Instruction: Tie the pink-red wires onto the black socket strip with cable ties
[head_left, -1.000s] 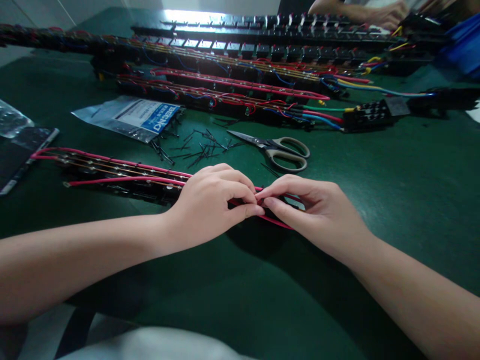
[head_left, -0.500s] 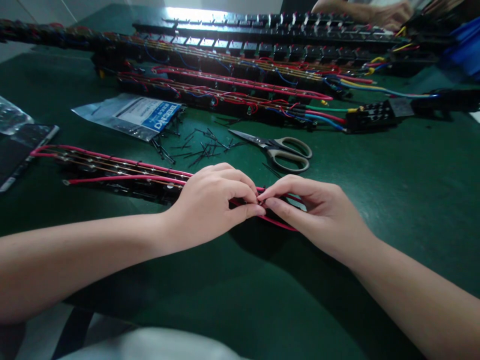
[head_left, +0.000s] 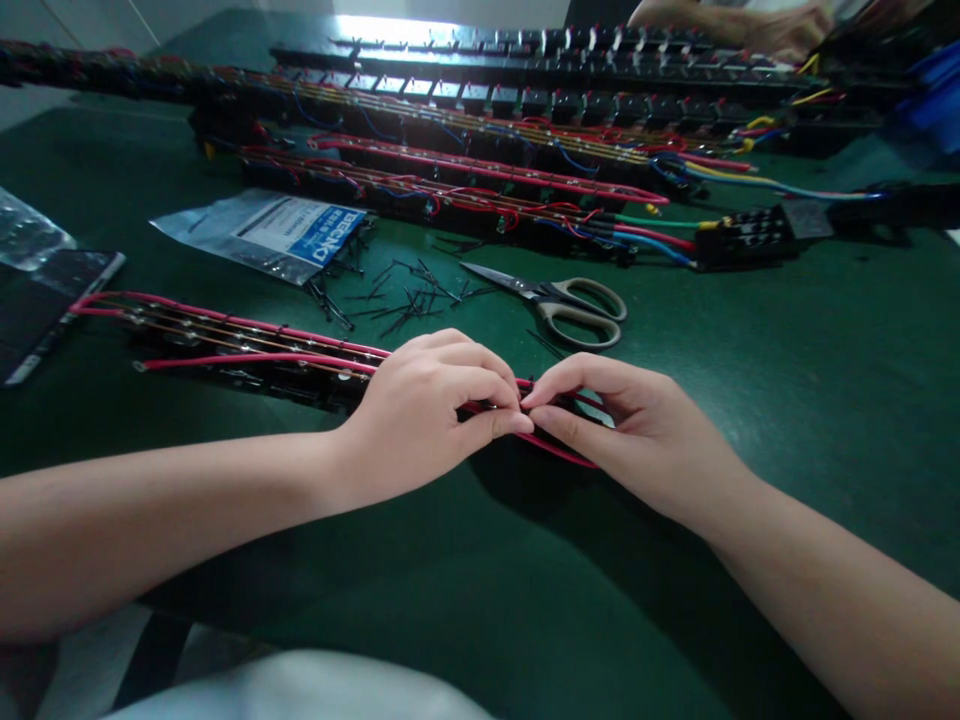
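A long black strip of relay sockets point(head_left: 247, 355) with red wires along it lies on the green table in front of me. My left hand point(head_left: 427, 410) and my right hand point(head_left: 630, 430) meet at its right end. Both pinch the red wires point(head_left: 559, 452) there, fingertips almost touching. What sits between the fingertips is too small to make out. Grey-handled scissors point(head_left: 566, 300) lie just behind my right hand, and a scatter of small black ties point(head_left: 405, 295) lies behind my left hand.
A silver and blue foil bag point(head_left: 270, 232) lies at the left. More wired socket strips point(head_left: 480, 190) fill the back of the table. A phone point(head_left: 45, 310) rests at the left edge. Another person's hand point(head_left: 780, 25) works at the far right.
Both hands have stayed pinched at the strip's right end. The view has shifted slightly; nothing else has visibly moved.
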